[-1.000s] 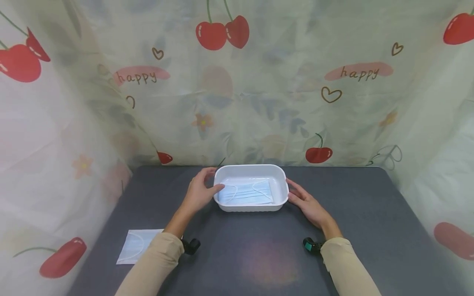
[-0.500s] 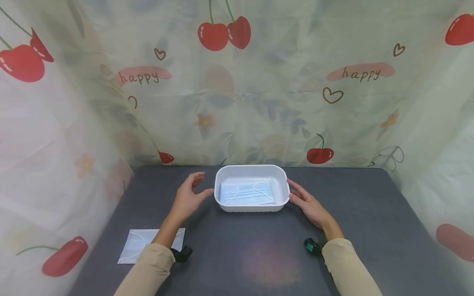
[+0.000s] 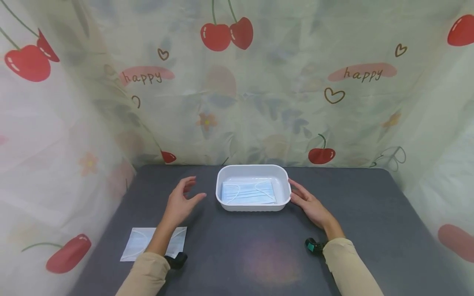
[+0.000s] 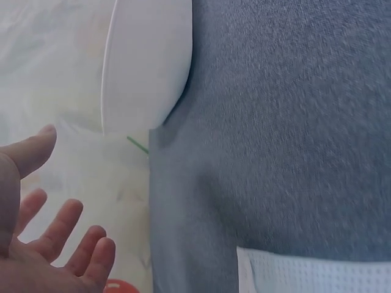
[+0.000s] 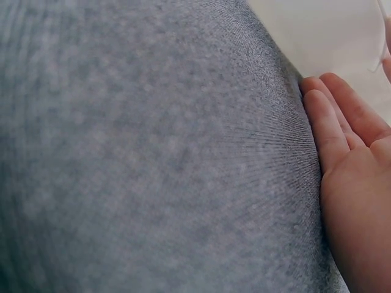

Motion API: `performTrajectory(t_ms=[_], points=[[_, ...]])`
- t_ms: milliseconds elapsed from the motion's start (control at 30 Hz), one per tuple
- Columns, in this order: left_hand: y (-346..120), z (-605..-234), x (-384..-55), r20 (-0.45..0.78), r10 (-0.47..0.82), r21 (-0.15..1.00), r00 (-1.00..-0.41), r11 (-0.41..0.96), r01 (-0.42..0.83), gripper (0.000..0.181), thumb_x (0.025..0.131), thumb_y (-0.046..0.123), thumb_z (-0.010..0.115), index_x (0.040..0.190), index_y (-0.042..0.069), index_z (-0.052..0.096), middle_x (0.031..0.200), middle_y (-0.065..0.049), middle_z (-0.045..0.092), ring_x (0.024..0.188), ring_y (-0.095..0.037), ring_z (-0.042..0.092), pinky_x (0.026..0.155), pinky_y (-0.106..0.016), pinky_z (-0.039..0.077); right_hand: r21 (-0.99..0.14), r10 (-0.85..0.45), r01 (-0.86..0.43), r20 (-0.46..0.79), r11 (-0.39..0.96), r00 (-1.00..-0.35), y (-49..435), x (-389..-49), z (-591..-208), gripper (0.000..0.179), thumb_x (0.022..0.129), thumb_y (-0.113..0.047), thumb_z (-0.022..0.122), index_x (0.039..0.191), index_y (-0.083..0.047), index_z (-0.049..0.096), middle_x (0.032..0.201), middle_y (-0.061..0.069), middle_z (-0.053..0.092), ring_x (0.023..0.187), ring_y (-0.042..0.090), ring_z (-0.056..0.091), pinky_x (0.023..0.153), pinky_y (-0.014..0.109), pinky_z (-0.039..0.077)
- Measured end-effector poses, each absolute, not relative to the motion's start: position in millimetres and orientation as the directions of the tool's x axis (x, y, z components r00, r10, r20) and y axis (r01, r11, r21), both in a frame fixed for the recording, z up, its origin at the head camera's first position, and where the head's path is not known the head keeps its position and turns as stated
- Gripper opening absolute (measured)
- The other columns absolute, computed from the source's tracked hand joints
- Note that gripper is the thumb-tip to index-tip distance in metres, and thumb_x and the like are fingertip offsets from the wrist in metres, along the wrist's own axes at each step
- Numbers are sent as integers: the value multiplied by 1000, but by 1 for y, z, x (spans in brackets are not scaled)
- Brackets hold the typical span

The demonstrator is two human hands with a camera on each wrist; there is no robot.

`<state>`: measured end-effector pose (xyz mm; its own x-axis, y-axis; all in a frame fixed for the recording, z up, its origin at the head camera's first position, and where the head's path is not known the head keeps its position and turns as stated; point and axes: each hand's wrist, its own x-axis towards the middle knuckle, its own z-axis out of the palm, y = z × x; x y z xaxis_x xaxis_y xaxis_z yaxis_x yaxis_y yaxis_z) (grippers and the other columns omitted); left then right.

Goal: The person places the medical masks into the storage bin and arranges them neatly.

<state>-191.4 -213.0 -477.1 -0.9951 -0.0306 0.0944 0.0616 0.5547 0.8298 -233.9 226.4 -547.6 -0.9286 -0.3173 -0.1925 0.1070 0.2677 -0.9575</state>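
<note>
A white rectangular basin (image 3: 255, 208) stands toward the back of the table, with a light blue face mask (image 3: 248, 193) lying flat inside it. My right hand (image 3: 309, 205) rests its fingers against the basin's right wall; in the right wrist view the fingers (image 5: 354, 113) look extended beside the white wall. Off to the basin's left, my left hand (image 3: 181, 203) hovers with thumb and fingers spread and holds nothing. Below that forearm lies a second face mask (image 3: 137, 242), pale and partly covered by the arm; its corner (image 4: 317, 274) also shows in the left wrist view.
The dark grey table (image 3: 259, 255) reaches back to a curtain (image 3: 252, 102) printed with cherries and hearts, which also hangs on both sides. A black wrist camera (image 3: 177, 260) sits on the left wrist and another camera (image 3: 314, 246) on the right.
My left hand has let go of the basin's left rim and moved left and toward me, over the second mask. The right hand stays at the basin, which has not visibly moved.
</note>
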Motion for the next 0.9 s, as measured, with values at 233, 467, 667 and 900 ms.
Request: performTrajectory(t_ms=[233,467,667,900], points=[[-231,-480,-183,90,-47,823,-995,566,48,71,90,34,79,149,18,44,148,-15,56,140,-38,48,113,-57,41,-957,-324,102,-190,270,-927,226,-233,-548,68,104,-48,54,162,-38,21,166,13,33,156,38,28,125,65,17],[-252,-490,-172,64,-82,823,-995,568,7,75,90,40,78,151,19,41,149,-14,54,143,-34,45,116,-58,38,-955,-320,103,-193,278,-927,226,-234,-547,68,103,-49,54,162,-39,22,166,13,34,156,38,28,124,66,16],[-266,-495,-164,37,-112,817,-993,576,-35,79,90,44,77,154,18,37,150,-15,53,144,-36,44,118,-58,35,-955,-323,97,-190,281,-927,226,-235,-547,68,103,-50,54,162,-39,22,166,13,33,156,38,28,124,66,16],[-285,-496,-153,48,-137,810,-989,585,-42,81,90,39,78,155,16,36,150,-17,53,144,-37,44,119,-57,35,-957,-329,93,-184,274,-926,227,-234,-548,68,104,-49,53,163,-37,20,167,14,32,156,38,28,124,65,17]])
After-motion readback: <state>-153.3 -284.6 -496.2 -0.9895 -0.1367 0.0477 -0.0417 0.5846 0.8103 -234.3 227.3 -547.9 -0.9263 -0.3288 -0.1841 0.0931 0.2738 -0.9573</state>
